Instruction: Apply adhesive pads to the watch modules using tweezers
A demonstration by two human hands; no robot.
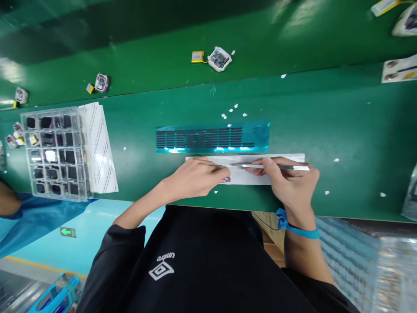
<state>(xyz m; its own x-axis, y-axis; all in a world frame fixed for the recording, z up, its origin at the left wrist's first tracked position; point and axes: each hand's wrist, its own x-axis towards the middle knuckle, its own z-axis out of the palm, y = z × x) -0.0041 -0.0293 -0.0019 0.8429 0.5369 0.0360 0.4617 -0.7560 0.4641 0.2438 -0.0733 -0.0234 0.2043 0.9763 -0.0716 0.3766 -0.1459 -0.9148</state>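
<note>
Metal tweezers (296, 167) lie in my right hand (291, 180), fingers closed round them, their tip pointing left over a white strip (250, 177). My left hand (198, 176) rests at the strip's left part, thumb and fingers pinched on a small thing with a purple part (226, 179), too small to name. The tweezer tip is close to these fingertips; whether they touch is unclear. Just beyond the strip, a shiny blue sheet (256, 134) with rows of dark narrow pieces lies flat on the green table (140, 108).
A clear compartment tray (83, 174) of dark-faced devices stands left, beside white printed sheets (100, 152). Beyond the blue sheet are small white tabs (245, 114) and an open device (220, 58) wired to a yellow battery (197, 57). Another person's arm (8, 200) shows far left.
</note>
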